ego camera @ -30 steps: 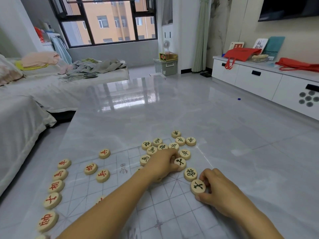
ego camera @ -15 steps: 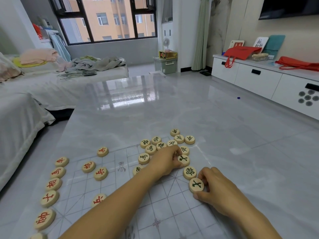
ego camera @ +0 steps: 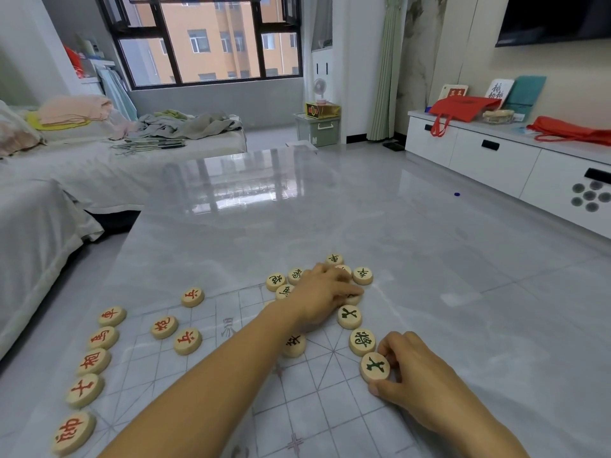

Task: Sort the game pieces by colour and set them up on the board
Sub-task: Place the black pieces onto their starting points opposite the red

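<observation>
A thin gridded board sheet point(ego camera: 330, 401) lies on the grey marble table point(ego camera: 264, 226). Red-marked wooden discs point(ego camera: 84, 390) line its left edge, with three more point(ego camera: 187, 340) further in. Green-marked discs point(ego camera: 276, 281) cluster at the board's far right. My left hand point(ego camera: 322, 294) reaches over that cluster, its fingertips curled down on a mostly hidden green disc point(ego camera: 353, 298). My right hand point(ego camera: 410, 378) pinches another green disc point(ego camera: 375, 366) lying flat at the board's right edge. Two green discs point(ego camera: 362, 341) lie in line between the two hands.
One green disc point(ego camera: 293, 343) lies beside my left forearm. A sofa point(ego camera: 49, 180) with laundry stands to the left. A white cabinet point(ego camera: 496, 160) with red bags runs along the right wall. Bare tabletop stretches beyond the discs.
My left hand has let go of the green disc it held and has moved farther away onto another disc in the cluster. My right hand keeps its hold on its disc.
</observation>
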`<state>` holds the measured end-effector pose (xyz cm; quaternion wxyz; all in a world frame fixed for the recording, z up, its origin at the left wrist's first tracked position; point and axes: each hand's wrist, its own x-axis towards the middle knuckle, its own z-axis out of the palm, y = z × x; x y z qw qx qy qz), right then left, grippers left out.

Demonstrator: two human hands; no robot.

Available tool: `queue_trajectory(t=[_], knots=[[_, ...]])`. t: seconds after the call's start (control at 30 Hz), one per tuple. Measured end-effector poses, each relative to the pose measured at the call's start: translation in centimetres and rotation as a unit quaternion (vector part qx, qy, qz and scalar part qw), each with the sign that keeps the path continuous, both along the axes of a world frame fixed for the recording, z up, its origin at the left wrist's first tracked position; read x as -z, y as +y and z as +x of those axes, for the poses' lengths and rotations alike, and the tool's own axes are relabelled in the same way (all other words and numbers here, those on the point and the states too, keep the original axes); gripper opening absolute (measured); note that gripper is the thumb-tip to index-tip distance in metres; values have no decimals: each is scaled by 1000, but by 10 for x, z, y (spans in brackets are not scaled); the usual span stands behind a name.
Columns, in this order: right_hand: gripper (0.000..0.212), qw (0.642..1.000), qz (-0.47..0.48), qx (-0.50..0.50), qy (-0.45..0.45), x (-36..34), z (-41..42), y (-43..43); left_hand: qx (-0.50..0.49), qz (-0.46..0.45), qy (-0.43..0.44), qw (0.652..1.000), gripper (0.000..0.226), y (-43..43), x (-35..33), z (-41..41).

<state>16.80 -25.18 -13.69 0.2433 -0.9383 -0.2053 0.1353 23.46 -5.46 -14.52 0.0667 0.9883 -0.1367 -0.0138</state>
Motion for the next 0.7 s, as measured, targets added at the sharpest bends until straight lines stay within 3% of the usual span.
queue_trajectory(t=[0.1, 0.2, 0.37, 0.5, 0.6, 0.7], knots=[[31, 1000, -2, -3, 0, 0, 1, -1, -28, -31, -45, 998, 36, 17, 8, -2], [30, 1000, 1, -3, 4, 0, 1, -1, -55, -36, -37, 997, 39, 33, 9, -7], [30, 1000, -2, -6, 8, 0, 1, -1, -81, -156, -13, 984, 51, 62, -6, -43], [31, 1000, -1, -7, 15, -2, 1, 0, -35, -47, 61, 996, 98, 64, 5, -89], [35, 1000, 2, -4, 22, -4, -1, 0, -56, 7, 45, 997, 110, 59, 23, -93], [34, 1000, -2, -3, 26, -5, -2, 0, -96, -21, 29, 995, 108, 64, 29, -77]])
